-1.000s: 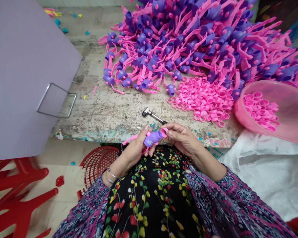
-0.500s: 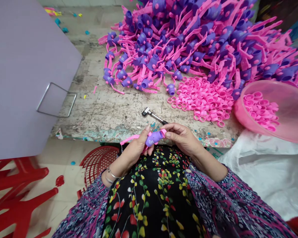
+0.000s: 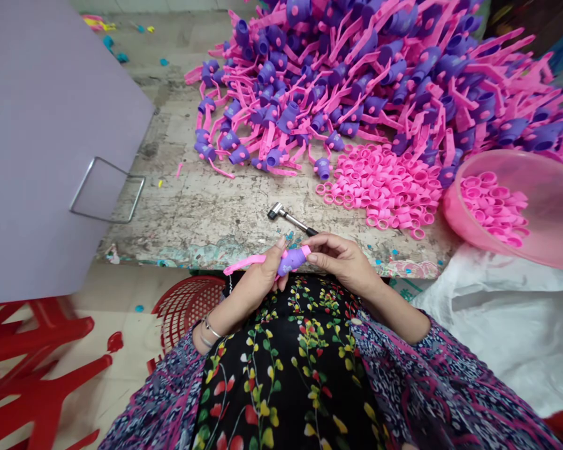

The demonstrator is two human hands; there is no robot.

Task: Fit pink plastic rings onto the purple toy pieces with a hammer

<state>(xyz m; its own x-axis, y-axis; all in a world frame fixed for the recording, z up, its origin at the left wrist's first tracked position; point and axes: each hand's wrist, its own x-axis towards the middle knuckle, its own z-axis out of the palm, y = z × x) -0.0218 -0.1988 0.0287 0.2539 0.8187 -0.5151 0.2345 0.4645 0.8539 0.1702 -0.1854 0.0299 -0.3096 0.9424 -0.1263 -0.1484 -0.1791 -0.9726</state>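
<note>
My left hand (image 3: 257, 282) is closed around a purple plastic piece with pink arms (image 3: 291, 260), held just in front of the table edge. One pink arm sticks out to the left past my thumb. A small pink ring (image 3: 306, 250) sits at the right end of the purple body, pinched by the thumb and fingers of my right hand (image 3: 344, 259). Just beyond my hands lies a small hammer (image 3: 294, 219) with a metal head and a black grip, the grip end partly behind my right fingers.
A large heap of purple-and-pink pieces (image 3: 338, 75) covers the back of the worn table (image 3: 192, 206). Nearer are loose pink rings (image 3: 389, 184) and a pink bowl (image 3: 553, 206) holding more. A grey panel (image 3: 51, 137) with a wire handle stands left; a red basket (image 3: 187, 306) is below.
The pink ring, tilted at the end of the purple body before, now sits straighter against it. Both hands have stayed nearly in place, and the held piece has turned slightly.
</note>
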